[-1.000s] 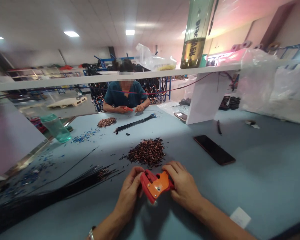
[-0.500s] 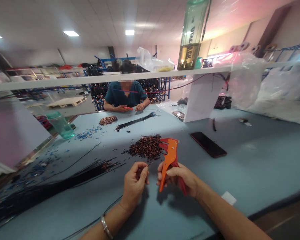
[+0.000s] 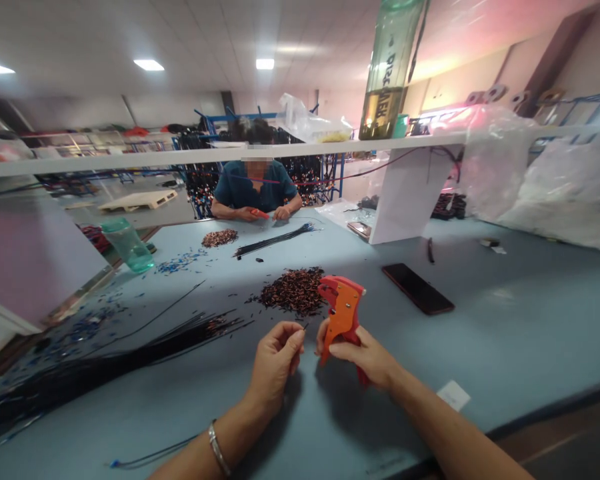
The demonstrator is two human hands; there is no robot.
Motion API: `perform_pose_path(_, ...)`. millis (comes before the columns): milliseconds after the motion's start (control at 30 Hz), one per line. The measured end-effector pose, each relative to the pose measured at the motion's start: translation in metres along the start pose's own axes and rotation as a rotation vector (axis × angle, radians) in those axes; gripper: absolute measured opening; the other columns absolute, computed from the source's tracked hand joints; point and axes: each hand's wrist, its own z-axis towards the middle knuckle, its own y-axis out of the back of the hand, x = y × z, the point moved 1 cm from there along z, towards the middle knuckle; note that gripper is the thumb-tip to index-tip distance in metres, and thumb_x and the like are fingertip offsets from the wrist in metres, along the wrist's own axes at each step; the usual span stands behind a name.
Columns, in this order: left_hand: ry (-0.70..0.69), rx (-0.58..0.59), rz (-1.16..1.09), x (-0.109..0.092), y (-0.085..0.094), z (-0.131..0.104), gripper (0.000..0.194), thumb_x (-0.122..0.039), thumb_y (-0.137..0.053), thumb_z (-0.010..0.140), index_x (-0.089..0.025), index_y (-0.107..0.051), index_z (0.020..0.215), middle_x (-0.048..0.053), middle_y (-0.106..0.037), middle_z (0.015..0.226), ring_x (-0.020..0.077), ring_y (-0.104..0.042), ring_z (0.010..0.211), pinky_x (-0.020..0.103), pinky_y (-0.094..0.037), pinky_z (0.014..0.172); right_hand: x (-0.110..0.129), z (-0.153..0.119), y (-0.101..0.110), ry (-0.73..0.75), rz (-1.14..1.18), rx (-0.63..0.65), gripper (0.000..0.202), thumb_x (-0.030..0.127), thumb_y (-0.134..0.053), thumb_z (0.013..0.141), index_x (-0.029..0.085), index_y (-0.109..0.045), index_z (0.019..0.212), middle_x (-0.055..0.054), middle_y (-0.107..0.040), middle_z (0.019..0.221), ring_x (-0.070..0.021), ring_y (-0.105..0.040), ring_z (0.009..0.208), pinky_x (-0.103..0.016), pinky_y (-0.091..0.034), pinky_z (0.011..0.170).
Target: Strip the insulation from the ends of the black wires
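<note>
Between thumb and forefinger, my left hand pinches a thin black wire, whose short tip pokes out above the fingers; its other part, with a blue end, trails out below my forearm. My right hand is wrapped round an orange and red wire stripper, its head pointing up and left. The stripper and the wire tip are apart. Just behind both hands lies a heap of small black and copper-coloured scraps. A long bundle of black wires spreads over the table at the left.
A dark phone lies right of the stripper, and a white paper piece beside my right forearm. A green cup stands left. Across the table a person holds a red tool. A shelf carries a tall bottle.
The stripper has turned in my right hand, its handles now closer together. My left hand has moved slightly right and up with the wire, whose blue end now shows at the lower left.
</note>
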Motion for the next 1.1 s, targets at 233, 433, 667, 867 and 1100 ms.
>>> perform_pose_path(233,0.009,0.022,-0.076,0.012,0.004,0.002,0.035,-0.046,-0.081,0.065,-0.016,-0.066,0.076,-0.006,-0.055,0.056,0.0055,-0.04,0.044,0.016,-0.033,0.043,-0.01,-0.003,-0.002,0.248,-0.82,-0.174,0.022,0.017,-0.058,0.074,0.018,-0.059,0.095,-0.009,-0.059,0.093,-0.0255,-0.051,0.086,-0.04,-0.04,0.081)
perform_pose_path(433,0.037,0.041,-0.105,0.009,0.004,-0.002,0.036,-0.041,-0.088,0.056,-0.016,-0.068,0.07,-0.001,-0.067,0.068,0.0121,-0.056,0.061,0.022,-0.049,0.063,-0.019,-0.003,-0.006,0.267,-1.127,-0.153,0.032,0.015,-0.057,0.067,0.016,-0.058,0.099,-0.012,-0.06,0.097,-0.0277,-0.052,0.089,-0.042,-0.039,0.082)
perform_pose_path(667,0.037,0.107,-0.05,0.012,0.006,-0.002,0.033,-0.041,-0.087,0.06,-0.015,-0.073,0.075,0.002,-0.07,0.071,0.0144,-0.059,0.064,0.024,-0.05,0.067,-0.018,-0.003,-0.004,0.271,-1.116,-0.172,0.031,0.014,-0.057,0.067,0.016,-0.058,0.099,-0.013,-0.061,0.098,-0.0279,-0.052,0.089,-0.041,-0.038,0.081)
perform_pose_path(867,0.034,0.095,-0.028,0.015,0.007,0.0,0.036,-0.046,-0.086,0.06,-0.015,-0.075,0.075,0.004,-0.072,0.072,0.0161,-0.061,0.065,0.026,-0.051,0.067,-0.02,-0.003,-0.004,0.288,-1.114,-0.181,0.031,0.015,-0.057,0.068,0.017,-0.057,0.099,-0.012,-0.061,0.096,-0.0276,-0.052,0.088,-0.04,-0.038,0.081)
perform_pose_path(1100,-0.01,0.087,0.051,0.012,0.006,-0.001,0.03,-0.04,-0.085,0.063,-0.016,-0.08,0.08,0.005,-0.076,0.077,0.0189,-0.063,0.069,0.026,-0.051,0.07,-0.02,-0.002,-0.004,0.271,-1.106,-0.187,0.029,0.015,-0.059,0.071,0.015,-0.058,0.1,-0.013,-0.062,0.098,-0.0277,-0.053,0.089,-0.04,-0.038,0.082)
